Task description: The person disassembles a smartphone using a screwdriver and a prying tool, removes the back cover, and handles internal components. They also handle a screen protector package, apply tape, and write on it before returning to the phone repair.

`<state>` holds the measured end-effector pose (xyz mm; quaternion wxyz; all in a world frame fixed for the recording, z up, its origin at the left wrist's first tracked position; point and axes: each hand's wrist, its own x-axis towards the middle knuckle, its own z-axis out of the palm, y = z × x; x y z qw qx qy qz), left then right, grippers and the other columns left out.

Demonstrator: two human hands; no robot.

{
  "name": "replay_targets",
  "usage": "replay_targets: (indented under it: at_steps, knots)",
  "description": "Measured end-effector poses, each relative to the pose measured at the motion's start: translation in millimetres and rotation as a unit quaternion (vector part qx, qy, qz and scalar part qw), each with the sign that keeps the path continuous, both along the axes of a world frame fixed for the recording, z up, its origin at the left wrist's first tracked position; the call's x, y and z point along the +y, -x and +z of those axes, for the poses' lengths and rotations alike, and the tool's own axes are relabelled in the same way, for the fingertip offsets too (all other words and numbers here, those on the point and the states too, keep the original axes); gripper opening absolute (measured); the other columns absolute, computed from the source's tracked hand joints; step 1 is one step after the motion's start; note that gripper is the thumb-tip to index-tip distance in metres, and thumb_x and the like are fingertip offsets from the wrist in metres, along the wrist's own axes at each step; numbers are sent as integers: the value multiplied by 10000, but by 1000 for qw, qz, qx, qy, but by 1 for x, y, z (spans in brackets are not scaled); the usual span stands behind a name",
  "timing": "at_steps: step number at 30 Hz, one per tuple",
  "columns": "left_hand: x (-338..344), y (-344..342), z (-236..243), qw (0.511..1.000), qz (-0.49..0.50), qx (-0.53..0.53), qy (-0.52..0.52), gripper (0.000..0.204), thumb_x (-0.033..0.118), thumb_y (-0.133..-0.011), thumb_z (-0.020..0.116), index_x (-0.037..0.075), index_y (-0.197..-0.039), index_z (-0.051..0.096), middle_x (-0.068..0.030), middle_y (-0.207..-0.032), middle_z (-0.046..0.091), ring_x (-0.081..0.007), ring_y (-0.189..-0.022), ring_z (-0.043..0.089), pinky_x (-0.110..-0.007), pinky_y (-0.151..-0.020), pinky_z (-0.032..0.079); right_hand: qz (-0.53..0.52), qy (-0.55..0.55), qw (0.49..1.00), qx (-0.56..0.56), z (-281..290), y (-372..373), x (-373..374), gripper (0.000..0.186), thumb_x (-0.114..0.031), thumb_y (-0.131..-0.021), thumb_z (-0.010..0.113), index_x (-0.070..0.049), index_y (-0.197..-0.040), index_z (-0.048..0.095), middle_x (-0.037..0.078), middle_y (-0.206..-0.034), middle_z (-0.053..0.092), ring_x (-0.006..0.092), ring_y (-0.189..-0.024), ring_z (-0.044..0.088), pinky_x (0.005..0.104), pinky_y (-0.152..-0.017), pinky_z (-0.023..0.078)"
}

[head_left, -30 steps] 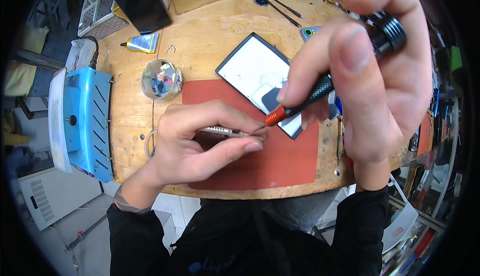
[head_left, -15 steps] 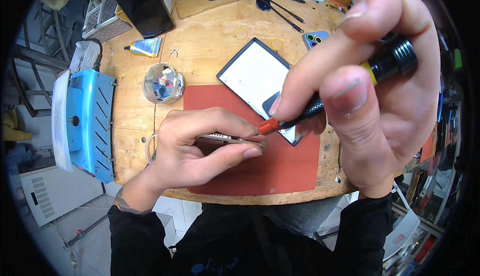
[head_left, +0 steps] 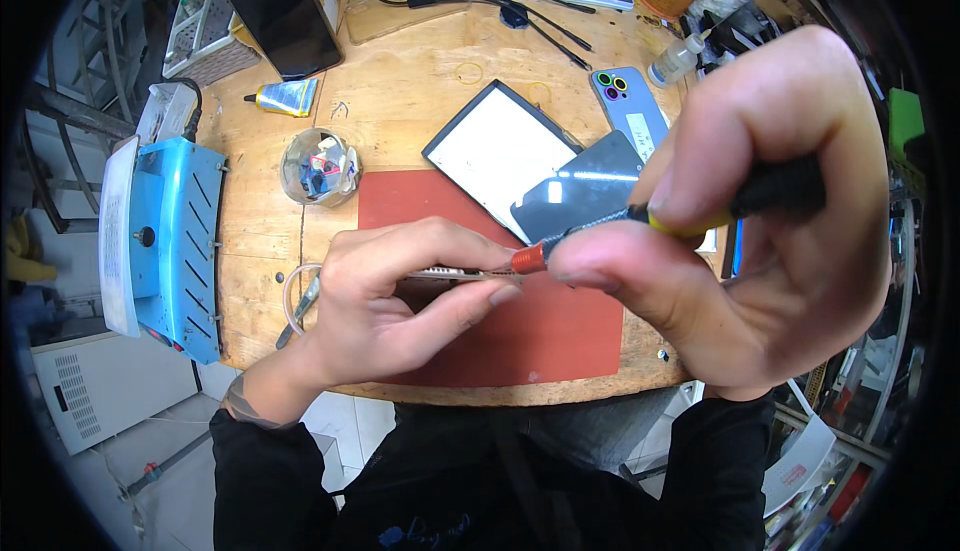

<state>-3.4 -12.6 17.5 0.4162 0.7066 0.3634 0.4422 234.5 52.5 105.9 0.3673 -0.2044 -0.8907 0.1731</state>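
Pinching a thin metal part (head_left: 450,274) edge-on above the red mat (head_left: 520,331), the left hand (head_left: 390,301) steadies it while the right hand (head_left: 760,241) grips a screwdriver (head_left: 640,216), tip seemingly at the part's edge.

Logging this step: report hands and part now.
Left hand pinches thin metal part. Right hand grips screwdriver, tip at part. Nothing blocking.

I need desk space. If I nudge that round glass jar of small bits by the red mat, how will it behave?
The glass jar looks squat with a wide base, so it would probably slide on the wooden table rather than tip. Being glass, it is likely breakable. It seems open-topped, so contents might spill.
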Motion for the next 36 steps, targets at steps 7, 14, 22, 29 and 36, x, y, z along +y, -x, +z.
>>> replay_targets:
  at_steps: [7, 14, 22, 29, 36]
  knots:
    - [3, 2, -1, 1000, -16, 3, -2, 113, -35, -891, 743, -57, -999, 717, -126, -928, 769, -174, -825, 766, -274, -720, 612, 31, 103, 990, 94, -9, 3, 3, 548, -166, -740, 921, 44, -1067, 534, 128, -916, 635, 237, -851, 732, 269, -724, 536]
    - [1, 0, -2, 999, -15, -28, 30, 151, -42, -885, 748, -60, -1032, 716, -144, -955, 767, -197, -866, 769, -287, -753, 624, -89, 167, 967, 170, -11, 12, -13, 577, -151, -767, 893, 108, -1119, 517, 162, -938, 636, 287, -923, 744, 326, -792, 611]
    - [-1, -1, -1, 999, -4, -12, 32, 139, -37, -891, 742, -58, -1028, 722, -129, -930, 769, -185, -860, 768, -289, -756, 623, -121, 148, 976, 108, -1, 9, -13, 427, -95, -844, 789, 98, -1113, 519, 151, -945, 624, 290, -855, 759, 333, -780, 629]
    - [-1, -2, -4, 1000, -18, -4, 3, 145, -32, -884, 752, -63, -1022, 720, -142, -939, 768, -195, -850, 769, -287, -742, 621, 33, 111, 991, 68, -5, -11, -2, 307, 25, -917, 655, 124, -1165, 503, 192, -1040, 625, 334, -912, 757, 353, -808, 633]
    - [-2, -3, -8, 999, -4, -33, 14, 143, -31, -890, 747, -67, -1026, 722, -140, -931, 766, -187, -860, 765, -280, -754, 618, 63, 72, 983, 157, -18, -5, 2, 567, 35, -802, 713, 127, -1306, 470, 241, -1059, 606, 381, -905, 748, 403, -854, 620]
